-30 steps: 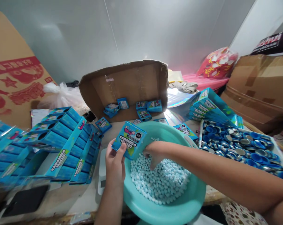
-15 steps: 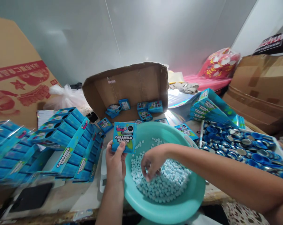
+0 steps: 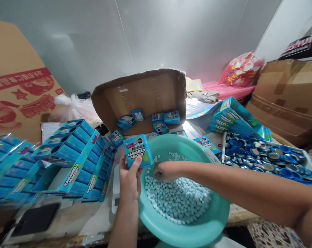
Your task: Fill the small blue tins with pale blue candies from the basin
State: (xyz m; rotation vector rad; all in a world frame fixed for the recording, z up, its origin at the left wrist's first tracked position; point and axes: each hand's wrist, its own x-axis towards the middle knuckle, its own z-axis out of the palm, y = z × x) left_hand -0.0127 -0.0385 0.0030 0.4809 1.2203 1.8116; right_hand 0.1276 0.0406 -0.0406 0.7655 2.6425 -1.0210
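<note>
My left hand holds a small blue candy box printed "CARAMELO MACIZO", thumb on its front. The box is tilted, its lower right edge over the rim of a turquoise basin. Inside the basin lies a heap of small pale blue round candies. Just above the heap, close to the box's lower right corner, my right hand is closed with its fingers curled in. What those fingers hold is hidden.
Blue display trays packed with boxes stand at left, near a black phone-like slab. A white scale sits left of the basin. Behind, an open carton holds several boxes. At right are blue-and-silver lids and stacked display trays.
My right hand has moved up and left from the candies, toward the box, its fingers now curled in. My left hand has tilted the box to the right.
</note>
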